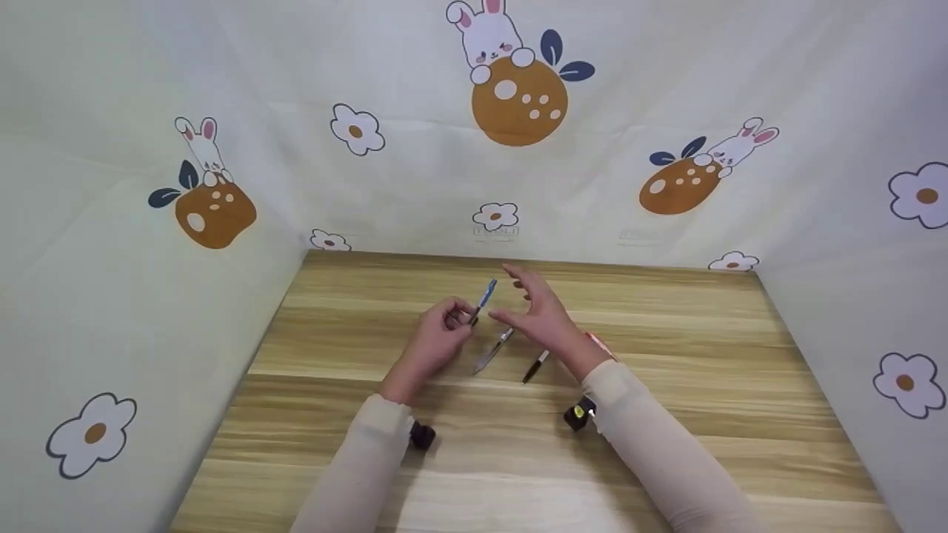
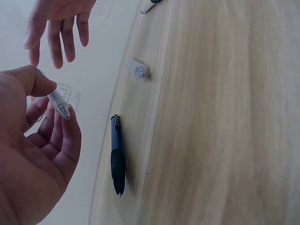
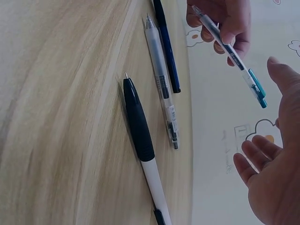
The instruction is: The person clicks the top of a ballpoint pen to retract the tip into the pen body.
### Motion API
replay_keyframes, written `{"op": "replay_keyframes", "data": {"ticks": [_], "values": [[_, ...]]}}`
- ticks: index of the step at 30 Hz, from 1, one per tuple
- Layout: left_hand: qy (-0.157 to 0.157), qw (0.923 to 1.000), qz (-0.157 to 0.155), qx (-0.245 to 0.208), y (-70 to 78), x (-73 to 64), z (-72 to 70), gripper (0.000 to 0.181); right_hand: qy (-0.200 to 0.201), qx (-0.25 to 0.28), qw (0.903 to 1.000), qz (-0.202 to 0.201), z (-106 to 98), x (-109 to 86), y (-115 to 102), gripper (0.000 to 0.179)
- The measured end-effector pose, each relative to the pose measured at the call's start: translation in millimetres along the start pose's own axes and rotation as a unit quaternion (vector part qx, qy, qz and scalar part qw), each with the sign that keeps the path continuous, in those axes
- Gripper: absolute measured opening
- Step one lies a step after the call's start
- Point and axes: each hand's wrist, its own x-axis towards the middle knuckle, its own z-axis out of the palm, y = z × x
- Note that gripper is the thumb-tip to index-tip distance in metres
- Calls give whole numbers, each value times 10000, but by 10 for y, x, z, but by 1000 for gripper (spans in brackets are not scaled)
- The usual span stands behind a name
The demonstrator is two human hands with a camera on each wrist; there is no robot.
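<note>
Left of a clear plastic pen with a black refill (image 3: pixel 162 84), which lies on the wood-grain tabletop (image 1: pixel 311 392), the left hand (image 1: pixel 441 333) pinches a slim clear pen with a teal clip (image 3: pixel 238 61). Beyond the lying pen, the right hand (image 1: pixel 546 314) spreads its fingers, holding nothing. Right of it lies a white pen with a black grip (image 3: pixel 140 129). The wrist views reveal a navy-blue pen (image 2: pixel 118 157) to its left; only the head view shows a red object (image 1: pixel 601 344) farther right.

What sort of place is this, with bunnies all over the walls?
Probably a small screened-off work corner: pale sheeting with rabbits and flowers surrounds three sides of a wood-grain tabletop, where pens lie.
</note>
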Motion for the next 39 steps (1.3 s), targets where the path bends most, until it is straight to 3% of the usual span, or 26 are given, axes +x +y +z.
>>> {"op": "replay_keyframes", "data": {"ticks": [8,14,27,39], "values": [[169,9991,148,348,-35,-8,-110,19,-123,-184,9996,-169,57,42,16,88],[301,9984,52,470,-56,-42,-217,26,-231,-359,9989,-205,102,79,-3,92],[241,9958,-157,865,-124,-91,-383,27,-361,-407,9983,-215,254,146,-28,89],[300,9893,-92,1426,-197,-123,-497,30,-497,-624,9964,-294,320,196,-26,90]]}}
